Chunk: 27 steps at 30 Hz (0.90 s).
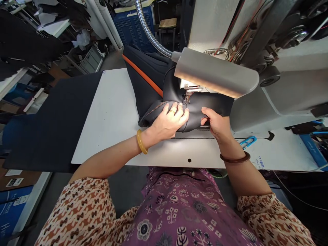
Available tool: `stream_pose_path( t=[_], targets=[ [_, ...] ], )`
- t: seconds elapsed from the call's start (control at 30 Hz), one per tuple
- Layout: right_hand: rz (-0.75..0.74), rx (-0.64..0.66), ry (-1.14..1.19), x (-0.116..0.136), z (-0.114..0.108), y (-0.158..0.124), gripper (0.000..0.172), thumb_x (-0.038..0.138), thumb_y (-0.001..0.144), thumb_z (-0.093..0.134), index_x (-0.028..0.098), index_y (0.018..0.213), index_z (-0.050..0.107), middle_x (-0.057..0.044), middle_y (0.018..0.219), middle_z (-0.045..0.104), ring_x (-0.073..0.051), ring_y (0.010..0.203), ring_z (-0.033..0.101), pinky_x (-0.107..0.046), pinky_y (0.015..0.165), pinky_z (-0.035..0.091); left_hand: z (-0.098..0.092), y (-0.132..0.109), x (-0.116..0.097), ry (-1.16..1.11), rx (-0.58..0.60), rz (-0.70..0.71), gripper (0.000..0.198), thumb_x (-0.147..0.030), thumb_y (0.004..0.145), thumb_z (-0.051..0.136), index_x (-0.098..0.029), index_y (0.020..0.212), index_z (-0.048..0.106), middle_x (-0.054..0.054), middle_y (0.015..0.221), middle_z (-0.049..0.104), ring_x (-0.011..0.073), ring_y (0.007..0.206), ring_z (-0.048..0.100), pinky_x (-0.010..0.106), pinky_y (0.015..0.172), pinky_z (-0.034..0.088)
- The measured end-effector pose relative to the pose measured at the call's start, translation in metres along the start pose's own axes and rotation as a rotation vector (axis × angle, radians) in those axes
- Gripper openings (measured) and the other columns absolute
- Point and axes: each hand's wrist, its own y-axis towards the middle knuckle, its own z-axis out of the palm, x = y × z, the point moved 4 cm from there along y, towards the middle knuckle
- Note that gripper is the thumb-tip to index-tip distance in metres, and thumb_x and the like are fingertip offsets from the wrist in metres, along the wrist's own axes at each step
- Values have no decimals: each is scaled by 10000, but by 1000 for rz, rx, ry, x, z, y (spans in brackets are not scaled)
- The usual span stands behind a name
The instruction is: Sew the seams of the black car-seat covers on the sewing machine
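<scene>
A black leather-like cover with an orange stripe and orange stitching lies bunched under the sewing machine's presser foot. My left hand, with a ring and a yellow bangle, rests on the cover just left of the foot, fingers stretched over it and pressing down. On the other side of the foot, my right hand pinches the cover's near edge, thumb on top and the other fingers curled underneath, mostly hidden. A dark seam runs from the foot toward me between the two hands.
Above the cover hangs a lit grey lamp on a metal gooseneck. The sewing machine fills the right side. Blue thread snips lie by my right wrist on the white table. Dark fabric spreads beyond its left edge.
</scene>
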Motion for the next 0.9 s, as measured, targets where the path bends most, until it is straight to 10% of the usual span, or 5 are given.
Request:
stream_pose_path(
  t=[0.9],
  targets=[
    [83, 4, -76, 9, 6, 14, 139, 259, 606, 637, 186, 555, 530, 60, 364, 459, -83, 389, 458, -211, 500, 468, 10, 2, 8, -71, -37, -22, 568, -104, 745, 541, -124, 1304, 442, 281, 1368, 459, 396, 1274, 451, 548, 1008, 359]
  ],
)
